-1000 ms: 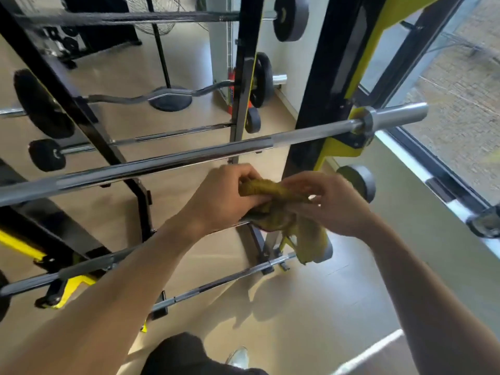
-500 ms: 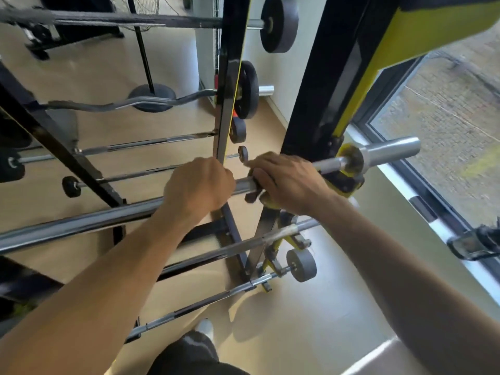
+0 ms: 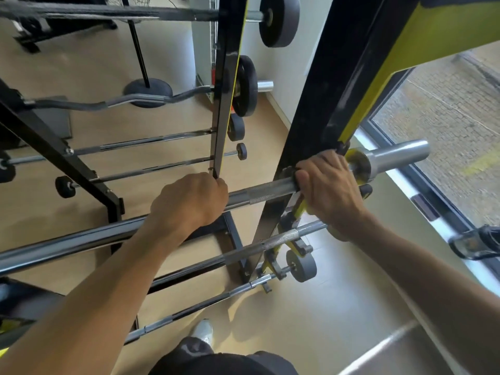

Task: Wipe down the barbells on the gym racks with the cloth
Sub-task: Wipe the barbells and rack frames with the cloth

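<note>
A long chrome barbell (image 3: 259, 193) lies across the black and yellow rack (image 3: 332, 85), its thick sleeve sticking out to the right. My left hand (image 3: 189, 204) grips the bar's shaft from above, left of the upright. My right hand (image 3: 327, 190) curls round the bar just inside the collar, at the upright. The yellow cloth is almost wholly hidden under that hand, pressed against the bar.
Thinner bars (image 3: 270, 239) rest on lower pegs beneath my hands. A curl bar (image 3: 113, 104) and plated bars (image 3: 278, 20) hang on a second rack behind. A window (image 3: 446, 109) runs along the right. My shoe (image 3: 203, 331) shows on the tan floor below.
A second ago both hands held the yellow cloth below the bar. They rose onto the barbell, and since then the right hand has slid toward the collar, away from the left.
</note>
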